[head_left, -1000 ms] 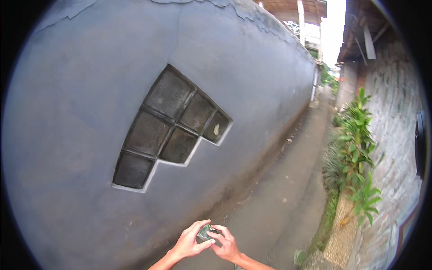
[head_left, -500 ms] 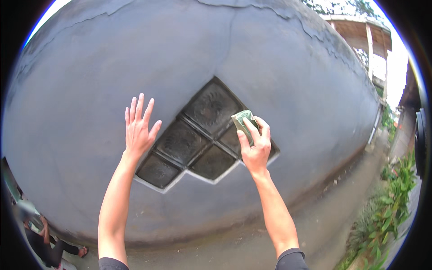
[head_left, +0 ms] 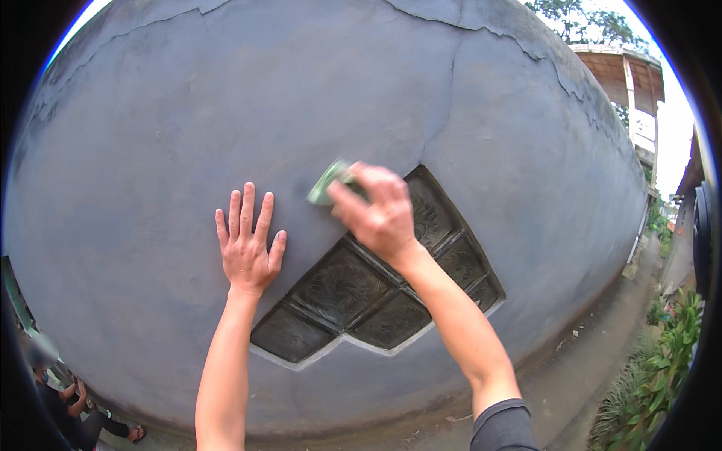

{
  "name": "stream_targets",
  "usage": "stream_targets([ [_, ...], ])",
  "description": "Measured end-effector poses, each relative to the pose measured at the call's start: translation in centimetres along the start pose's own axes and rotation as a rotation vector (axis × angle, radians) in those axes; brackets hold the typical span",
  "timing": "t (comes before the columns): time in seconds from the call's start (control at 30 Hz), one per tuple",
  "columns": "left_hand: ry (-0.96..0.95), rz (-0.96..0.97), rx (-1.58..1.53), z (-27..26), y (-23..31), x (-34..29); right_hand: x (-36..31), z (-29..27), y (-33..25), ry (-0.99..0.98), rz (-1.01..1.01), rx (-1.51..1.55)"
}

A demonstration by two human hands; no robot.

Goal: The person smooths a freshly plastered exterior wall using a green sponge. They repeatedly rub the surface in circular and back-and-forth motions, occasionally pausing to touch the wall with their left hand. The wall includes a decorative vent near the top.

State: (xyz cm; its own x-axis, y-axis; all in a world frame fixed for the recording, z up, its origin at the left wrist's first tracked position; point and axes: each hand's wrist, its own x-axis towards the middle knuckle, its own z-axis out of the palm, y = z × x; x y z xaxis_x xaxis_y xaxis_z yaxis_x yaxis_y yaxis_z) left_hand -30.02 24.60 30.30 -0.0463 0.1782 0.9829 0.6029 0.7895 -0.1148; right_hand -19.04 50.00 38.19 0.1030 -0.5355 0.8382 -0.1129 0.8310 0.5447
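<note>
Palm down against the grey wall, my left hand is open with its fingers spread. It holds nothing. My right hand is closed round a small pale green pad, slightly blurred, and I cannot make out its exact kind. The pad is at the wall, up and left of a stepped panel of dark square tiles with swirling relief. My right hand and forearm pass in front of the panel and cover part of it.
Cracks run along the upper wall. A person in dark clothes sits low at the far left. Leafy plants line a concrete path on the right, below a roofed structure.
My right hand has moved left with the green pad, off the tiles and onto plain wall beside them. The view has shifted, and my left hand stays spread flat.
</note>
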Motion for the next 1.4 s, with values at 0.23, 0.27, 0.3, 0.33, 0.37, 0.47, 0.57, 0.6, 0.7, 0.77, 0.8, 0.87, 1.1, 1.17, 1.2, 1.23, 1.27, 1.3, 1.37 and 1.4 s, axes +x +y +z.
stream_targets([
  [0.23,0.008,0.004,-0.03,0.4,-0.1,0.1,1.1,0.2,1.0,0.097,0.132,-0.146],
  [0.27,0.015,0.01,-0.039,0.6,-0.2,0.1,-0.1,0.7,0.3,-0.052,-0.139,0.02],
  [0.3,0.023,0.01,-0.054,0.6,-0.1,0.1,-0.9,0.7,0.2,-0.111,-0.235,0.062],
  [0.33,0.025,0.013,-0.055,0.3,-0.4,-0.1,-0.4,0.1,0.8,-0.056,-0.097,-0.022],
  [0.37,0.02,0.01,-0.039,-0.2,-0.9,-0.3,0.3,-0.4,1.9,-0.002,0.041,-0.109],
  [0.47,0.038,0.012,-0.044,-0.1,-0.3,0.2,-0.4,-1.3,2.9,0.146,0.398,-0.17],
  [0.57,0.033,0.018,-0.018,0.3,-0.6,-0.2,-1.6,-3.4,4.0,-0.008,0.106,-0.107],
  [0.6,0.033,0.019,-0.006,0.5,-0.3,-0.1,-1.9,-4.8,6.1,0.043,0.244,-0.162],
  [0.7,0.064,0.043,0.015,1.2,-0.1,0.2,-3.7,-8.3,11.0,0.372,0.711,-0.132],
  [0.77,0.08,0.016,0.04,1.7,-0.1,0.1,-6.5,-10.8,13.0,0.304,0.681,-0.207],
  [0.8,0.094,-0.021,0.066,1.2,-0.4,0.0,-7.6,-11.1,13.2,0.274,0.672,-0.232],
  [0.87,0.125,-0.135,0.07,2.3,1.1,0.1,-11.4,-12.2,13.9,0.103,0.501,-0.237],
  [1.1,0.02,0.047,-0.077,6.0,22.5,11.7,-17.1,-15.1,20.7,0.046,0.38,-0.254],
  [1.17,-0.041,0.064,-0.091,7.1,28.1,13.8,-16.9,-16.6,22.2,-0.15,0.039,-0.074],
  [1.2,0.006,0.041,-0.084,7.9,30.9,14.8,-16.9,-16.7,23.6,-0.033,0.268,-0.123],
  [1.23,0.038,0.023,-0.082,8.7,33.0,15.1,-17.5,-16.9,24.4,0.072,0.512,-0.171],
  [1.27,0.071,-0.023,-0.077,9.2,34.2,15.3,-18.0,-17.0,25.2,0.176,0.755,-0.221],
  [1.3,0.099,-0.066,-0.07,10.1,35.2,15.3,-18.9,-17.4,25.4,0.036,0.486,-0.158],
  [1.37,0.136,-0.082,-0.039,11.1,36.2,15.5,-20.1,-18.8,26.0,-0.192,-0.041,-0.045],
  [1.4,0.147,-0.078,-0.021,11.0,36.0,15.6,-20.0,-19.3,27.6,-0.115,0.073,-0.083],
])
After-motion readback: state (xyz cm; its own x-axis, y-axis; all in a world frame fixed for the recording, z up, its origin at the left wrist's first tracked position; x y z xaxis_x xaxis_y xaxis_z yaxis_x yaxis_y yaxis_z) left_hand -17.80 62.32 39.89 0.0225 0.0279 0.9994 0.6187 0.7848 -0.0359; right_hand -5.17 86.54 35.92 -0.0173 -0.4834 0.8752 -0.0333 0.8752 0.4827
